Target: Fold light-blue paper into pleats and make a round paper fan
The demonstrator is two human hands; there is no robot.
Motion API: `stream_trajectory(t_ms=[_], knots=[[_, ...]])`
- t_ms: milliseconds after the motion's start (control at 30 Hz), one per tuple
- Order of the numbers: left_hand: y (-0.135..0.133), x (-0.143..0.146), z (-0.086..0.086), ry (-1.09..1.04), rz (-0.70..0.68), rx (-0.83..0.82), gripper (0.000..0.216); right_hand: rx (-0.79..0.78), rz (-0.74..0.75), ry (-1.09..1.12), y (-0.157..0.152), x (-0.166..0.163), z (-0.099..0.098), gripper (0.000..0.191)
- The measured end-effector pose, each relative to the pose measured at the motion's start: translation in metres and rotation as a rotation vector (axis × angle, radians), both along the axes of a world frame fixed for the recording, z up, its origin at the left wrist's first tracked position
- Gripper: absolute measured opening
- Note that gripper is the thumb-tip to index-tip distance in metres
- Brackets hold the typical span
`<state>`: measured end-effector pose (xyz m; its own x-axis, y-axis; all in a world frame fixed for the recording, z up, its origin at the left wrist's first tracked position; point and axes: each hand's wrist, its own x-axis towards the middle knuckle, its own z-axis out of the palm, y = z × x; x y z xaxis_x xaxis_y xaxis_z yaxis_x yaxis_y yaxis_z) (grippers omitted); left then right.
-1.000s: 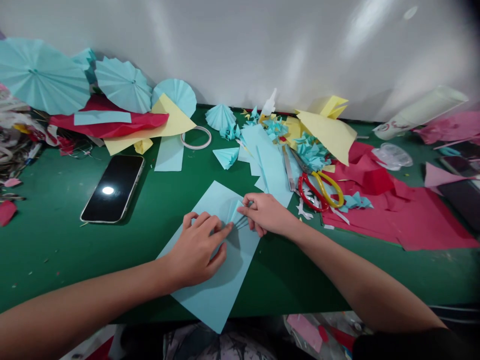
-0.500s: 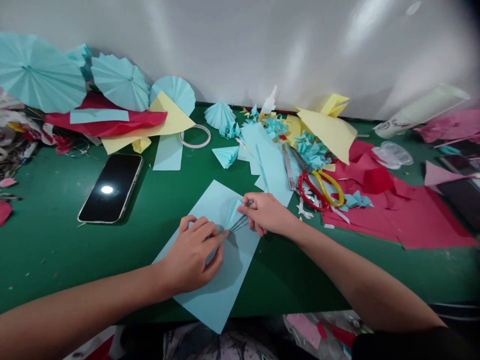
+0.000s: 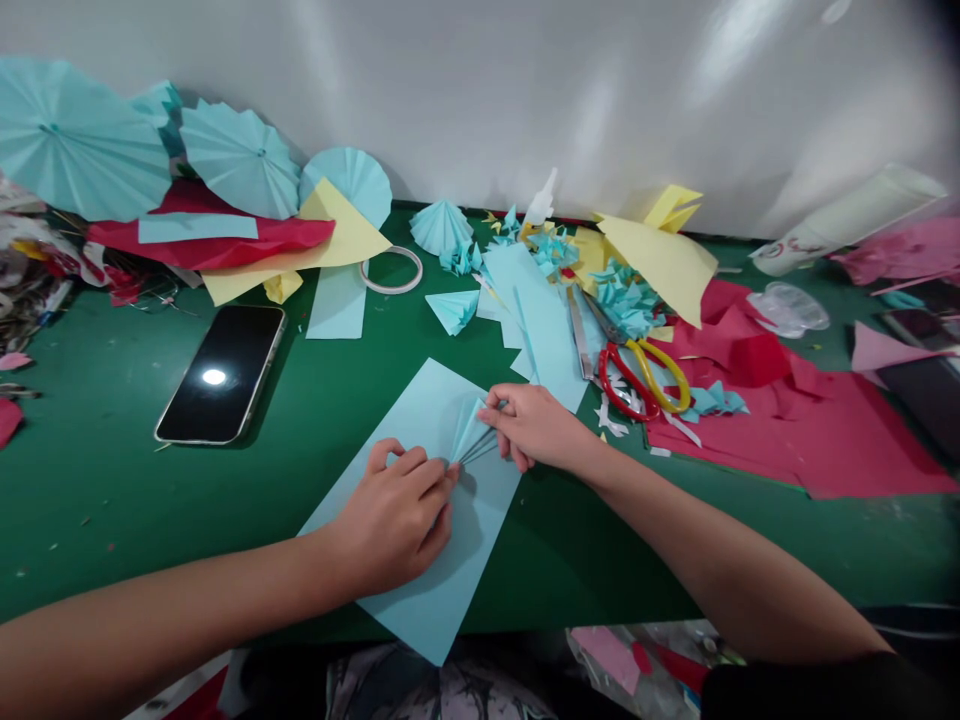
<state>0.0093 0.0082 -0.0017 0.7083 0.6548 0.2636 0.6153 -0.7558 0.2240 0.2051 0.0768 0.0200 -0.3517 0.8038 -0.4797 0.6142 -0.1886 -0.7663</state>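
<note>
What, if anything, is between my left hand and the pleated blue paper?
Nothing visible: your left hand seems to touch the lower end of the pleated blue paper, and your right hand pinches its right side. The flat blue sheet lies beneath, and the scissors lie off to the right.

A single camera, worn on the person's head, gives the one view. It sits above the near edge of the counter [image 3: 600,570] and faces forward and down, so the wall [image 3: 480,100] fills the far part and the person's clothing [image 3: 442,692] shows at the near border. The view is wide: a fan [image 3: 90,150] is cut off at the far left, and pink paper [image 3: 904,252] at the far right. The left hand [image 3: 409,515] and right hand [image 3: 532,428] show close up, around the middle, their forearms stretching from near left and near right.
</note>
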Motion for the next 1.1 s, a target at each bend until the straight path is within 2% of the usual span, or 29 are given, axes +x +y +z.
stream_trajectory(t_ms=[167,300,433,567,900,1100], knots=[[-0.0052,0.0006,-0.0017,0.048,-0.002,0.074,0.032,0.001,-0.016,-0.013,-0.0004,-0.0016,0.0006,0.016],[-0.0061,-0.0016,0.0012,-0.008,0.038,0.104,0.032,0.0,-0.004,0.002,-0.0003,-0.0004,-0.0001,0.016],[-0.0025,-0.0032,0.0032,-0.064,0.103,0.035,0.03,0.014,0.01,-0.002,-0.0005,0.001,0.0003,0.017],[-0.0001,-0.0024,0.0027,-0.079,0.09,-0.053,0.03,0.014,0.008,-0.014,-0.0008,0.001,0.0006,0.018],[-0.0022,0.0001,0.0019,-0.003,0.041,-0.003,0.029,-0.004,-0.014,-0.033,-0.0012,-0.0015,0.0011,0.018],[-0.0058,0.002,0.0016,0.062,0.067,0.028,0.028,0.083,-0.04,-0.127,-0.0061,-0.0064,0.0033,0.02]])
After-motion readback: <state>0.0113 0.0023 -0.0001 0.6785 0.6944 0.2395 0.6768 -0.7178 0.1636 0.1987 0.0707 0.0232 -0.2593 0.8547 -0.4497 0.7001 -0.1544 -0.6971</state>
